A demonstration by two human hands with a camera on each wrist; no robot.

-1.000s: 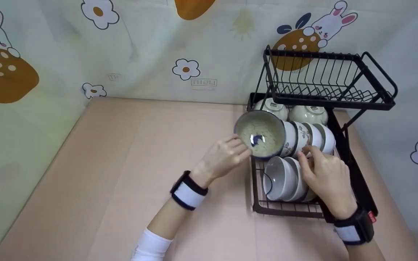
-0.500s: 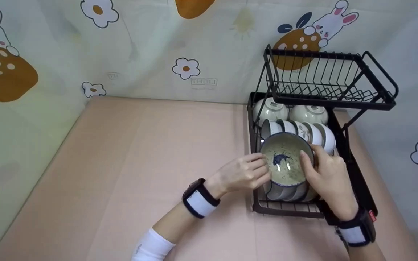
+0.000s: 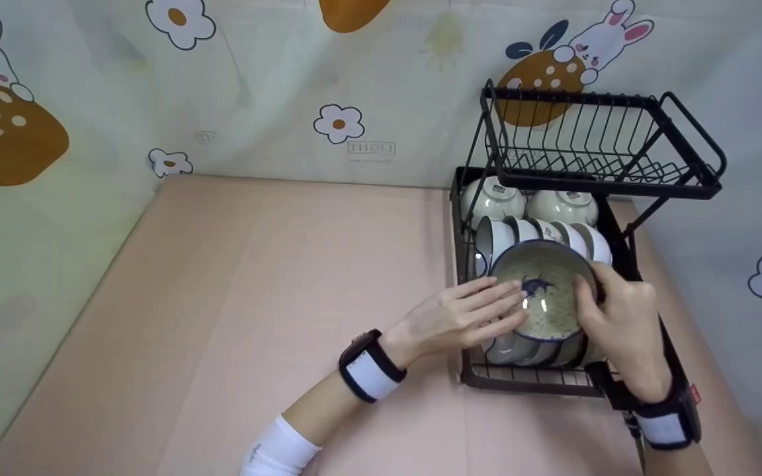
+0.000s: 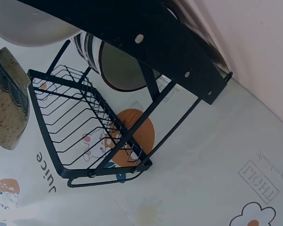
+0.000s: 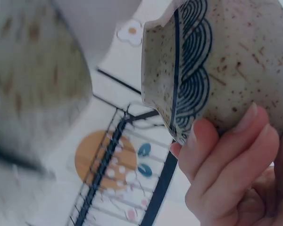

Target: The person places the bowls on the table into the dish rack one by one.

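Note:
A speckled bowl [image 3: 550, 271] with a blue figure inside is held above the front row of bowls in the dish rack. My right hand [image 3: 629, 330] grips its right rim, thumb inside and fingers on the outer wall. In the right wrist view the same bowl [image 5: 240, 61] shows a blue wave band, with the right hand's fingers [image 5: 226, 160] against its outside. My left hand [image 3: 460, 317] lies over the bowl's left side with straight fingers. At the left wrist view's left edge, part of the bowl [image 4: 7, 103] shows.
The black two-tier dish rack [image 3: 526, 385] stands at the right of the pink table [image 3: 255, 277]. Overturned bowls [image 3: 563, 208] sit at its back, and a row of tilted bowls [image 3: 497, 235] stands before them. Above hangs the wire upper tier [image 3: 609, 185].
The speckled bowl has moved right and toward me, from beside the middle row to over the front bowls. The right hand has taken hold of it; the left hand's fingers have straightened.

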